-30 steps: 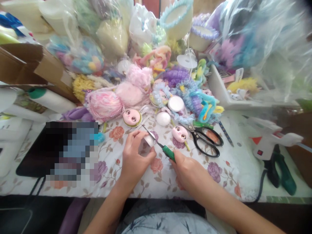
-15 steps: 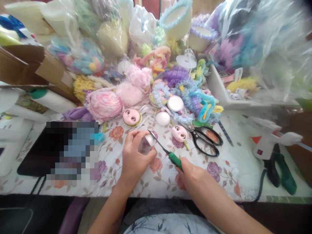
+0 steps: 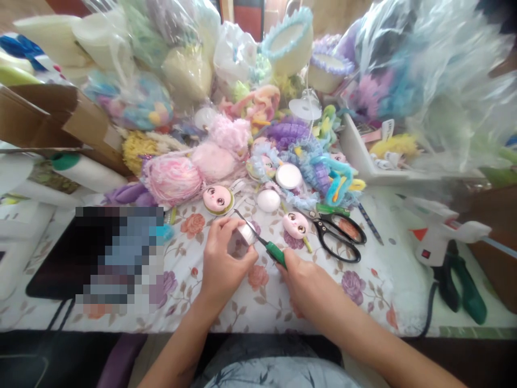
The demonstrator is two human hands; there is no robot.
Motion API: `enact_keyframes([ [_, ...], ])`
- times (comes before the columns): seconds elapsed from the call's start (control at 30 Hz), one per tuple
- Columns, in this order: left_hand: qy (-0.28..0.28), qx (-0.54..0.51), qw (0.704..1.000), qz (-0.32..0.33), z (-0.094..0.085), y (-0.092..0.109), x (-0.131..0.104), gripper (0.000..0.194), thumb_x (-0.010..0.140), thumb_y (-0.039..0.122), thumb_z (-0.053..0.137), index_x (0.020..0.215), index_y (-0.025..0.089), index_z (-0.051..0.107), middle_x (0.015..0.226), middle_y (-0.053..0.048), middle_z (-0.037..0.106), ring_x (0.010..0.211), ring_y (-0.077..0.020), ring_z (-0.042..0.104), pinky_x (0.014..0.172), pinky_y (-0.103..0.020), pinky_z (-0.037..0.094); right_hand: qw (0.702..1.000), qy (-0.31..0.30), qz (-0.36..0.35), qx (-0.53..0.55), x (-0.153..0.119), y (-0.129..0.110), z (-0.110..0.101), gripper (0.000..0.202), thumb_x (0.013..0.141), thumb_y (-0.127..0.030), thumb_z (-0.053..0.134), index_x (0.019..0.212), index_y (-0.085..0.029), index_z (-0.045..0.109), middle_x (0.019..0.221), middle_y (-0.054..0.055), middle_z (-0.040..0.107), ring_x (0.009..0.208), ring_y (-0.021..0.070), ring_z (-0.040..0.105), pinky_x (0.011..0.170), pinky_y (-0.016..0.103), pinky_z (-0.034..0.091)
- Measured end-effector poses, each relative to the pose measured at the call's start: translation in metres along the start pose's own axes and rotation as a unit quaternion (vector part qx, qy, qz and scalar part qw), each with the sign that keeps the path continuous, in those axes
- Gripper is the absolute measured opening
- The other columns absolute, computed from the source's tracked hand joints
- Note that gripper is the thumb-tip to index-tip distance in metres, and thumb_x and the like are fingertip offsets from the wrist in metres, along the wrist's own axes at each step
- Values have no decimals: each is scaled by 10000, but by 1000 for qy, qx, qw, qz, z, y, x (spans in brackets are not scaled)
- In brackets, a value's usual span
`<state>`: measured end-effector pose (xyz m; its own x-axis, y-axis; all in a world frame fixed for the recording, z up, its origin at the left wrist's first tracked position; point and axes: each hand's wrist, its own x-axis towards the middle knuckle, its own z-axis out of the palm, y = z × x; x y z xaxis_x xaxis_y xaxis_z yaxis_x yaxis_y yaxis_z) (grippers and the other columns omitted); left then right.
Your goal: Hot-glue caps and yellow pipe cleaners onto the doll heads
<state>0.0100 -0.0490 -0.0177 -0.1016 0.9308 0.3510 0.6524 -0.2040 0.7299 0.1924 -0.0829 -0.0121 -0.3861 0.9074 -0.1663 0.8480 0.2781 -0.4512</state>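
- Since half a second earlier, the right hand (image 3: 301,277) had pushed the green-handled tool (image 3: 275,253) back in toward the left hand, its thin metal tip again lying across the small white ball (image 3: 245,232).
- The left hand (image 3: 223,258) held that ball above the counter (image 3: 363,285), fingers (image 3: 220,225) curled closed around it from behind, with only its white face showing.
- The right hand's fingers were closed on the tool's green grip; the blade slanted up and to the left past the ball.
- On the flowered cloth just beyond the hands lay a pink doll face (image 3: 295,224), and a second doll face (image 3: 218,199) lay further left.
- A bare white foam ball (image 3: 269,200) sat between the two faces, a little further back.
- Black scissors (image 3: 338,236) lay shut to the right of the pink face.
- A white glue gun (image 3: 442,235) rested near the counter's right edge, well apart from both hands.
- Heaps of pastel yarn and bagged trimmings (image 3: 173,175) filled the back of the counter.
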Motion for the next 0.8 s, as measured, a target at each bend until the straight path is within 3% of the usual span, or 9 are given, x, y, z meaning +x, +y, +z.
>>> enact_keyframes([
  [0.33,-16,-49,997,-56,-2,-2,2,389,674,128,652,1042,251,626,1027,-23,598,997,-202,591,872,-330,483,999,-9,42,19,-3,-9,-10,71,961,-171,412,934,-187,476,641,3,589,491,146,550,440,255,205],
  [0.43,-16,-44,997,-56,-3,-1,2,393,674,119,648,1043,251,621,1029,-24,593,997,-200,587,866,-326,484,997,-30,66,31,-13,-8,-9,75,951,-161,419,899,-196,460,603,-18,568,435,132,512,429,250,234],
  [0.6,-22,-46,998,-38,-2,0,0,396,683,94,620,1048,245,600,1060,-33,567,1015,-197,587,872,-314,486,998,-7,53,39,-29,0,2,133,946,-123,393,862,-225,408,578,-37,553,467,143,546,461,249,272],
  [0.8,-2,-18,1000,-12,-2,0,0,365,692,98,626,1033,223,586,1023,-35,576,980,-196,581,861,-312,485,999,-2,36,-9,-26,2,8,119,954,-129,387,878,-219,407,590,-19,575,459,159,555,459,272,222],
])
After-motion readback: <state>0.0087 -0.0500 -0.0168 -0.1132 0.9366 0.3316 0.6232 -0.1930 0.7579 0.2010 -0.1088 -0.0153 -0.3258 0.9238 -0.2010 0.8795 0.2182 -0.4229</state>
